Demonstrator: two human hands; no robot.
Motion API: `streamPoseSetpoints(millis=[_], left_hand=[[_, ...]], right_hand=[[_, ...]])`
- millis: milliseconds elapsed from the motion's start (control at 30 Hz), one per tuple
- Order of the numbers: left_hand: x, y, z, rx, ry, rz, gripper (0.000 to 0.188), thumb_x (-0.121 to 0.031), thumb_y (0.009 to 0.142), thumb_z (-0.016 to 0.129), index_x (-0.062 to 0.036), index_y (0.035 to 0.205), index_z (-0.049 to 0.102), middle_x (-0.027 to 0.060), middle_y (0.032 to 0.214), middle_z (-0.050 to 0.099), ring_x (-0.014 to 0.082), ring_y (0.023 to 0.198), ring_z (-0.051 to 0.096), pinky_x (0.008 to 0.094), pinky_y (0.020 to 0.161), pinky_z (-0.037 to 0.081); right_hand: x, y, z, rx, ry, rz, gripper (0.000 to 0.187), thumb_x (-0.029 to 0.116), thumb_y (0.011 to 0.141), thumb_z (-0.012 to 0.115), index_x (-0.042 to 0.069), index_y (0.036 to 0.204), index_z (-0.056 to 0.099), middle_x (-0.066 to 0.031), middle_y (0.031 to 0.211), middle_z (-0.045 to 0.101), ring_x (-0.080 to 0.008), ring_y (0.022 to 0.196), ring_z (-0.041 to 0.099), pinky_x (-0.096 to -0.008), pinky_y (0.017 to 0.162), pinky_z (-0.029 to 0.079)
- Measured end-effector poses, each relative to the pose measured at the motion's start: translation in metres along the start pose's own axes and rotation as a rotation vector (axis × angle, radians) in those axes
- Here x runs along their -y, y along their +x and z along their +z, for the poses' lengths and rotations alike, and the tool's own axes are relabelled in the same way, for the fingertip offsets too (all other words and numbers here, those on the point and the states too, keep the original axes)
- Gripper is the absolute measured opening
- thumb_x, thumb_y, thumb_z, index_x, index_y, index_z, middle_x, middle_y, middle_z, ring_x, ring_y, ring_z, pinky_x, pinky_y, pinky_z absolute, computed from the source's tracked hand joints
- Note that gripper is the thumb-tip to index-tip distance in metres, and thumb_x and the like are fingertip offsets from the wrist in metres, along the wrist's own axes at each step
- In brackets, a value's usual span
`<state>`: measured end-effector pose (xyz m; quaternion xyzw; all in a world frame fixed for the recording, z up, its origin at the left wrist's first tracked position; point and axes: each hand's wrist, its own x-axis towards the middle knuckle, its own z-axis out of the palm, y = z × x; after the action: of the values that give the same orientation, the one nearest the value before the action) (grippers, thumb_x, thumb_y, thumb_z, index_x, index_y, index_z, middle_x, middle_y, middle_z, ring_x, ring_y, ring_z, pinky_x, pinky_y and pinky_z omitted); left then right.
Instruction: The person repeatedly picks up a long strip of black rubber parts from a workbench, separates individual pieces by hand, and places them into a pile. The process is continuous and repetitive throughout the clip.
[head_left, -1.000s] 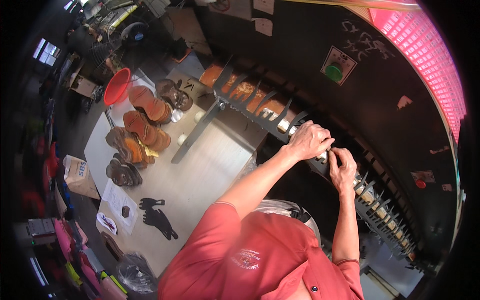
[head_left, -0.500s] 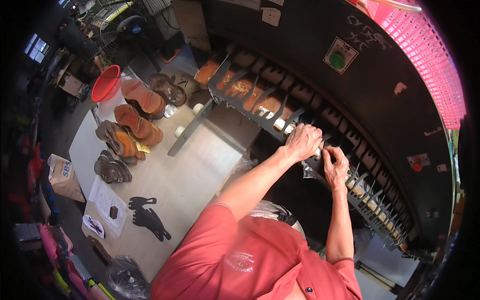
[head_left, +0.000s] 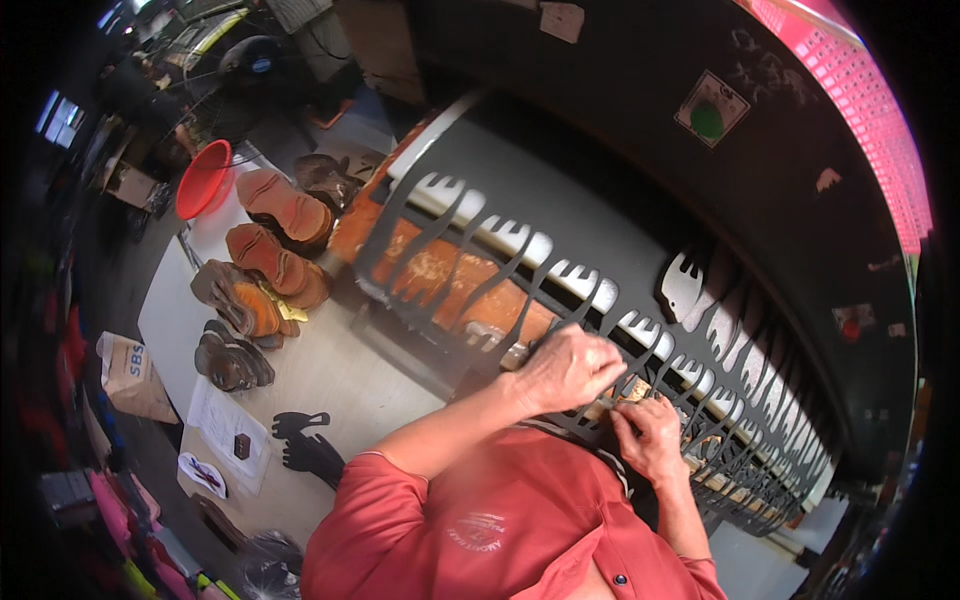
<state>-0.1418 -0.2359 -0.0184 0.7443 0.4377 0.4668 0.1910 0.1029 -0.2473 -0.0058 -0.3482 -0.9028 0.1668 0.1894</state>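
A long rack [head_left: 375, 290] reaches out from under a dark machine panel, filled with a row of dark straps [head_left: 520, 300] that have slotted, fork-like ends. My left hand [head_left: 572, 370] is closed over the rack's near edge, knuckles up and slightly blurred. Close to its right, my right hand [head_left: 648, 435] has thumb and fingers pinched at the same edge. Between my hands, a small pale piece shows at the edge; its kind is unclear. More slotted pieces [head_left: 684, 290] lie bunched behind the right half of the rack.
Left of the rack, a table [head_left: 355, 415] carries stacked brown cut pieces [head_left: 280, 265], a paper sheet [head_left: 215, 425] and dark slotted pieces [head_left: 305, 445]. A red basin [head_left: 205, 180] is at its far end. The panel has a green button [head_left: 706, 121]; a pink basket [head_left: 860, 90] sits above.
The rack has come out toward me from under the panel, uncovering the slotted strap ends. Both hands have moved toward my body and a little left along with it.
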Motion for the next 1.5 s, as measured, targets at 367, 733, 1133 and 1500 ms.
streamPoseSetpoints(millis=[367,733,1133,1500], left_hand=[[0.056,0.087,0.002,0.004,0.369,-0.001,0.035,-0.016,0.103,0.067,0.0024,0.132,0.071,0.0237,0.144,0.067,0.0409,0.144,0.056,0.0516,0.126,0.038],[0.076,0.090,0.009,0.115,0.427,0.012,0.035,-0.012,0.104,0.064,0.0007,0.136,0.071,0.0201,0.151,0.064,0.0400,0.149,0.051,0.0542,0.128,0.033],[0.069,0.094,0.004,0.124,0.375,-0.022,0.036,-0.016,0.105,0.066,-0.0012,0.138,0.071,0.0201,0.150,0.065,0.0383,0.150,0.051,0.0502,0.127,0.034],[-0.035,0.042,0.039,0.237,-0.498,0.009,0.074,-0.039,0.104,0.073,0.0058,0.158,0.049,0.0296,0.164,0.047,0.0414,0.147,0.054,0.0430,0.117,0.049]], right_hand=[[-0.038,0.110,-0.055,-0.049,-0.128,0.673,0.084,0.054,0.094,0.079,-0.011,0.142,0.059,-0.0252,0.085,0.077,-0.0406,0.078,0.078,-0.0464,0.072,0.061],[-0.045,0.133,-0.037,-0.195,-0.104,0.713,0.091,0.046,0.085,0.074,-0.028,0.132,0.048,-0.0320,0.085,0.075,-0.0444,0.086,0.078,-0.0490,0.080,0.063],[-0.016,0.017,-0.018,-0.635,0.518,0.474,0.081,0.030,0.074,0.093,-0.008,0.137,0.060,-0.0214,0.104,0.076,-0.0261,0.092,0.077,-0.0378,0.079,0.063],[-0.005,0.030,-0.037,-0.625,1.173,0.649,0.067,0.028,0.096,0.079,-0.005,0.148,0.054,-0.0083,0.115,0.073,-0.0093,0.094,0.067,-0.0238,0.071,0.055]])
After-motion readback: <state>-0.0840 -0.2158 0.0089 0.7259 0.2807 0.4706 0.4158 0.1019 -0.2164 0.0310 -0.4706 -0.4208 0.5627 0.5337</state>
